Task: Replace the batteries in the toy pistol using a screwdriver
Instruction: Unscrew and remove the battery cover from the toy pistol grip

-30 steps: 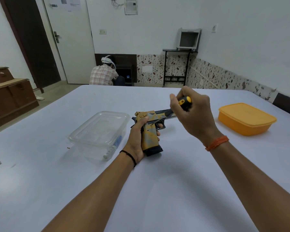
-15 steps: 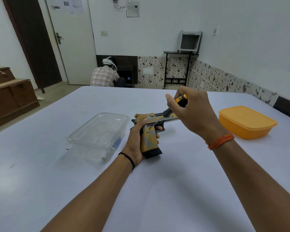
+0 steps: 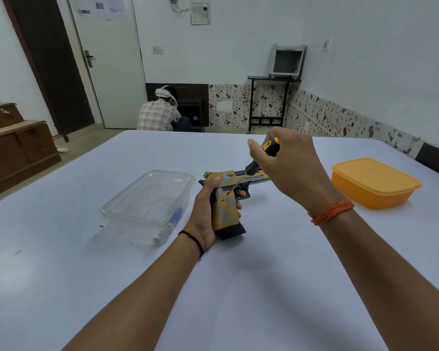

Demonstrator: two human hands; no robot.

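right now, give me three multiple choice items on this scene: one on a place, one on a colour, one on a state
1. Where is the clear container?
A. left of the toy pistol
B. right of it
C. on the floor

2. What colour is the lidded box?
A. blue
B. orange
C. black

3. What does the right hand hold?
A. nothing
B. a battery
C. the screwdriver

Answers: 1 A, it sits on the table past the left hand. 2 B, box and lid are orange. 3 C, fingers wrap its yellow-black handle, tip at the pistol.

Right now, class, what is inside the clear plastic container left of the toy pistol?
Through the clear plastic container a white cylindrical item and something blue show near its right corner. The lid's glare hides the rest.
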